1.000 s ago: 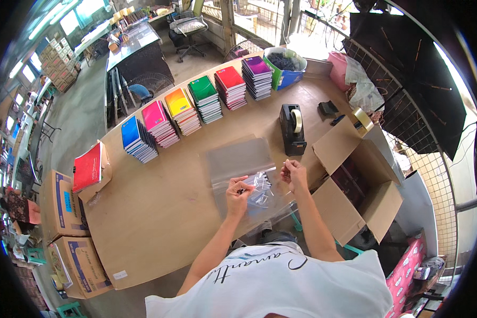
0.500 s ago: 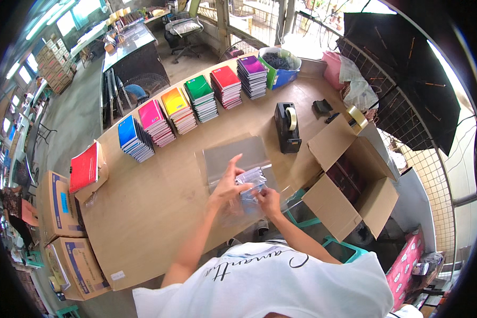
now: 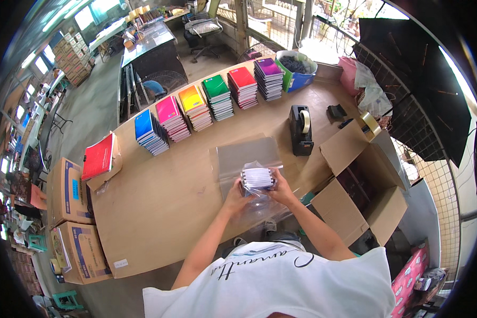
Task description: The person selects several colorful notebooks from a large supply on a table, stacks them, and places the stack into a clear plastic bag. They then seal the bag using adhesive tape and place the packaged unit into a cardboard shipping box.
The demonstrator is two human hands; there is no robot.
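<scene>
Plastic-wrapped stack (image 3: 257,178) between the fingers (image 3: 278,183)

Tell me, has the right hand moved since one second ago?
Yes: the right hand has moved leftward and toward the body, away from the black tape dispenser.

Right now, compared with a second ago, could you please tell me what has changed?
The right hand, which was raised off to the right, has come in toward the left hand, and both now hold the plastic-wrapped bundle by its two sides. The bundle has been turned, so its white side now faces the camera. The notebook stacks, tape dispenser and open box stayed as they were.
</scene>
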